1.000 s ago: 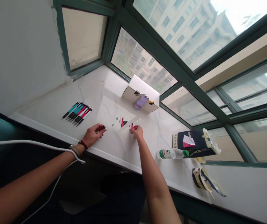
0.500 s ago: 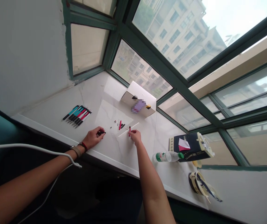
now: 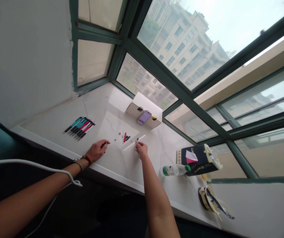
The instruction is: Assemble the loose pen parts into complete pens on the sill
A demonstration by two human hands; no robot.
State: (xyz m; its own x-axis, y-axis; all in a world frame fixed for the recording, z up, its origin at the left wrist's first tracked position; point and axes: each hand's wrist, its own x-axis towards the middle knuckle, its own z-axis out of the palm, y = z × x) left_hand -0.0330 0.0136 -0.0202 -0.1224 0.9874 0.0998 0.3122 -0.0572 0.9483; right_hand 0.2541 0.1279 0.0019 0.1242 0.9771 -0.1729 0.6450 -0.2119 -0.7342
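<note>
My left hand (image 3: 97,150) is closed near the counter's front edge, its fingers pinching a small dark pen part (image 3: 104,144) that they mostly cover. To the right, my right hand (image 3: 142,150) pinches a short slim pen piece (image 3: 137,140) just over the counter; its lower end is hidden by the fingers. Between and beyond both hands lie a red pen barrel (image 3: 124,137) and a black pen part (image 3: 128,138). Tiny loose pieces are scattered around them, among them a small bit (image 3: 115,139) on the left.
Several pens (image 3: 79,127) lie in a row at the left of the white counter (image 3: 112,168). A white box (image 3: 144,105) stands at the window. On the right are a plastic bottle (image 3: 175,170), a dark box (image 3: 196,160) and a strapped round item (image 3: 208,200). A white cable (image 3: 45,163) crosses my left forearm.
The camera view has tilted, so the counter sits slightly lower and further left. The piece in my right hand shows a paler upper end than before. My left fingers have turned around the dark part.
</note>
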